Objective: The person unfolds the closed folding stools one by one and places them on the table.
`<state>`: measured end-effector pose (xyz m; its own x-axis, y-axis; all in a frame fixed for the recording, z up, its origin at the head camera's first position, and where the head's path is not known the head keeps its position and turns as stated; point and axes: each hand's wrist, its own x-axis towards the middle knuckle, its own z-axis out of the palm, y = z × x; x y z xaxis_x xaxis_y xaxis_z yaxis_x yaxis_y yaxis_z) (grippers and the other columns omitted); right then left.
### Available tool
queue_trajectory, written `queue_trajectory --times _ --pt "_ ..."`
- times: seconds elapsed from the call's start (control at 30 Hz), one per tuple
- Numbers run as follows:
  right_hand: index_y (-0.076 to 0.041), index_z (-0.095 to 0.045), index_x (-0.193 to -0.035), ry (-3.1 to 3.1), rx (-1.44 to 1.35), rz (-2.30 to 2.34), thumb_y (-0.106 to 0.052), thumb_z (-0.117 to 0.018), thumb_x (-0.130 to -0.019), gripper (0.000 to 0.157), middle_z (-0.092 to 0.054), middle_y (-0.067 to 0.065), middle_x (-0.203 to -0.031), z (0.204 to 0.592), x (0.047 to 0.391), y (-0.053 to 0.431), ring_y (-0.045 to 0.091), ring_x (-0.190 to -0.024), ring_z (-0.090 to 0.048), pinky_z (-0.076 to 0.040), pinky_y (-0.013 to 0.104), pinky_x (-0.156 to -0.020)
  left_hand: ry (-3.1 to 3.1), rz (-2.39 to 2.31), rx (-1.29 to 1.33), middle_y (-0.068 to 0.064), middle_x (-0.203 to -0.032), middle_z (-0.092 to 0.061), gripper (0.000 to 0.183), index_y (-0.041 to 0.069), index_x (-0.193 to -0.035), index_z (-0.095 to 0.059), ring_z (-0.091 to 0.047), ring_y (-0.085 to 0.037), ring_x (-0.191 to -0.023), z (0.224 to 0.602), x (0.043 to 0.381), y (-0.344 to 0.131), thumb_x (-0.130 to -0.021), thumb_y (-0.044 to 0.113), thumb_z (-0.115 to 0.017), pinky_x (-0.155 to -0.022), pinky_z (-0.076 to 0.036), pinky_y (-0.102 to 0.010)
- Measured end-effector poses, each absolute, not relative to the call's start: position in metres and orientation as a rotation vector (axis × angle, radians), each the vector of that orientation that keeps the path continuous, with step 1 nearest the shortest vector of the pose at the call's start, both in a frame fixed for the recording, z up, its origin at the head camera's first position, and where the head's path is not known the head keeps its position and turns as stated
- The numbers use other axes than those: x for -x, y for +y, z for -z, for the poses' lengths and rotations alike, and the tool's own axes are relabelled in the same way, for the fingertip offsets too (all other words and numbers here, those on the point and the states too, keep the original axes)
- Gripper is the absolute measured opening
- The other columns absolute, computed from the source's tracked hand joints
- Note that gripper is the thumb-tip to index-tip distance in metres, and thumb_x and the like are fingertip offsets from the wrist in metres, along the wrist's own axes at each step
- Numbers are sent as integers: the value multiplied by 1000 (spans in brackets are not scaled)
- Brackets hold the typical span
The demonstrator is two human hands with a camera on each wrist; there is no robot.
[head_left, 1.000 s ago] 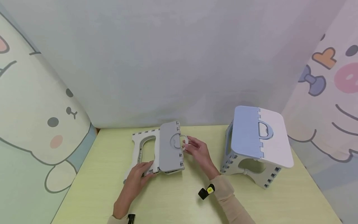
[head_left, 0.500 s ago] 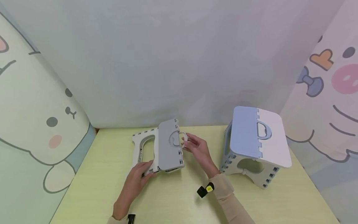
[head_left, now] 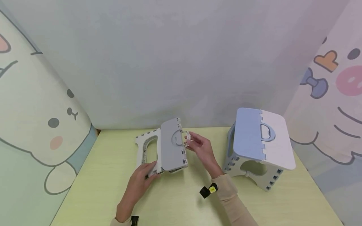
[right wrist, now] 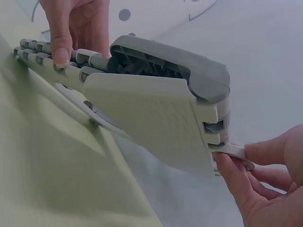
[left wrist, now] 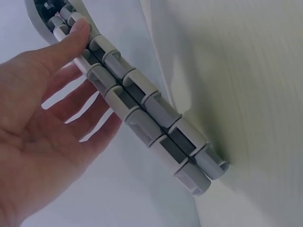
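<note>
A folded step stool [head_left: 171,146] with a grey-and-white top and white legs lies at the left of the table, its top tipped up at an angle. My left hand [head_left: 139,182] grips the near edge of its legs. In the left wrist view, the thumb presses on the row of hinge knuckles [left wrist: 137,101] while the fingers reach behind. My right hand [head_left: 203,150] pinches the stool's white carrying handle [right wrist: 234,150] between thumb and fingers. That handle is pulled out from the end of the top. The right wrist view shows the two top halves folded together around the ribbed underside [right wrist: 147,61].
A second stool [head_left: 247,135], blue and white, stands unfolded to the right of my right forearm. The pale yellow table [head_left: 107,157] meets a white cloth backdrop [head_left: 181,69] behind. Cartoon-printed panels rise at both sides.
The folded stool has shifted slightly: its near end has come up and a little to the right, with the left hand moving along. The right hand keeps its pinch on the handle.
</note>
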<state>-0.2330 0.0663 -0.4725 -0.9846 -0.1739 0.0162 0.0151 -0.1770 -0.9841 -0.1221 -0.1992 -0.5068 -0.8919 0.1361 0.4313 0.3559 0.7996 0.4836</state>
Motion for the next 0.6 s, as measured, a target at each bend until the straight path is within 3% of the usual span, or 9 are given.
queue_trajectory --times 0.6 --pt "2 -58 -141 2008 304 2320 -2 -67 -99 43 -67 23 -127 451 238 67 26 -106 -72 -59 34 -88 -2561 809 383 -13 -109 -72 59 1 -127 -71 -69 -24 -94 502 121 -186 -73 10 -92 -72 -60 -38"
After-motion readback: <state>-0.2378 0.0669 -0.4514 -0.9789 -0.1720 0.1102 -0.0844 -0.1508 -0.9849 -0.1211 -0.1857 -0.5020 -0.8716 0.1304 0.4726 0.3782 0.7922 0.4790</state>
